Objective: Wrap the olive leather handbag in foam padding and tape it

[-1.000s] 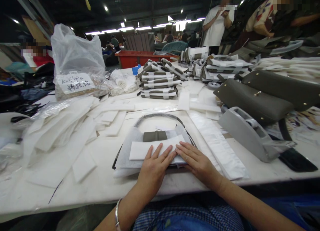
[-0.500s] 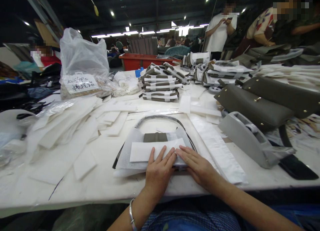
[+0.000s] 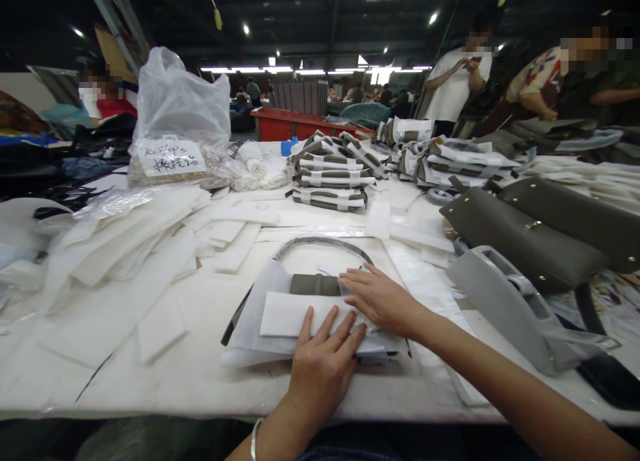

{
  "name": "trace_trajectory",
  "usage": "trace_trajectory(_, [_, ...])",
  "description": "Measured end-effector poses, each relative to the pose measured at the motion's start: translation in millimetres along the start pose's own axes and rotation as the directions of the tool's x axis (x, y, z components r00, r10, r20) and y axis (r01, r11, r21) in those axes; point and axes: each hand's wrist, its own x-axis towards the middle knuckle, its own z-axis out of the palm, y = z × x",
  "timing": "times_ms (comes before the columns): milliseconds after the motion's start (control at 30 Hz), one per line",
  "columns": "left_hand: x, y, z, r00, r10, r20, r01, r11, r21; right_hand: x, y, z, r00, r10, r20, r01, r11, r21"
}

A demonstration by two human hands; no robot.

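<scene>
A grey-green bag (image 3: 315,284) with a curved handle (image 3: 323,242) lies flat on the white table (image 3: 165,381), covered by white paper and a white foam strip (image 3: 285,313). My left hand (image 3: 323,362) rests flat on the foam strip at the bag's near edge, fingers spread. My right hand (image 3: 379,299) lies open on the paper at the bag's right side, fingers stretched towards the grey-green middle piece.
Loose white foam sheets (image 3: 130,254) spread at the left. A plastic sack (image 3: 181,124) with a handwritten label stands behind them. Stacks of wrapped bags (image 3: 333,174) sit at the back. A grey tape dispenser (image 3: 510,304) and grey-green bags (image 3: 525,238) lie at the right. People stand beyond.
My right hand has slid forward and left from the bag's near edge up to its middle. My left hand stays on the foam strip. The view has shifted slightly.
</scene>
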Motion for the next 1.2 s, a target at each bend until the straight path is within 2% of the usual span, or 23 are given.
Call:
trace_trajectory(100, [0,-1,0.0,1.000,0.017,0.011,-0.017,0.999,0.034,23,13,15,0.991,-0.002,0.133,0.011,0.998,-0.061])
trace_trajectory(200, [-1,-2,-0.3,0.999,0.034,0.014,-0.035,0.998,0.060,29,19,16,0.977,0.037,0.209,-0.008,0.991,-0.137])
trace_trajectory(400, [-4,-2,4.0,1.000,-0.002,-0.002,0.002,1.000,0.025,31,21,5,0.971,0.102,0.218,-0.053,0.974,-0.219])
trace_trajectory(600, [-5,-1,4.1,1.000,-0.017,-0.009,0.016,0.999,-0.029,34,30,0,0.971,-0.010,0.240,0.043,0.990,-0.134])
trace_trajectory(667, [-4,0,2.7,1.000,-0.021,-0.004,0.021,0.999,-0.035,20,30,-3,0.977,-0.062,0.204,0.078,0.995,-0.069])
trace_trajectory(700, [-3,0,2.0,1.000,-0.025,0.003,0.025,0.999,-0.037,7,29,-5,0.986,-0.085,0.142,0.090,0.996,-0.026])
trace_trajectory(767, [-2,-1,0.7,0.999,-0.027,0.022,0.028,0.999,-0.039,-26,22,-6,0.995,-0.080,-0.061,0.083,0.995,0.051])
trace_trajectory(833, [0,-1,-0.6,0.999,-0.019,0.037,0.020,0.999,-0.037,-67,11,-3,0.962,0.002,-0.272,0.024,0.996,0.090])
trace_trajectory(900, [1,-2,-1.9,0.999,-0.008,0.050,0.010,0.999,-0.037,-109,-2,4,0.926,0.081,-0.370,-0.052,0.995,0.088])
trace_trajectory(967, [1,-2,-3.0,0.998,-0.010,0.062,0.013,0.999,-0.047,-143,-13,14,0.920,0.106,-0.376,-0.093,0.994,0.054])
trace_trajectory(1033, [1,-1,-3.9,0.997,-0.015,0.078,0.019,0.998,-0.056,-163,-19,26,0.936,0.106,-0.337,-0.118,0.993,-0.013])
trace_trajectory(1100, [1,-1,-4.7,0.996,-0.018,0.089,0.023,0.998,-0.060,-170,-21,35,0.950,0.103,-0.294,-0.136,0.986,-0.094])
trace_trajectory(1200, [2,0,-6.2,0.996,-0.016,0.092,0.021,0.998,-0.055,-162,-17,39,0.967,0.050,-0.250,-0.102,0.974,-0.203])
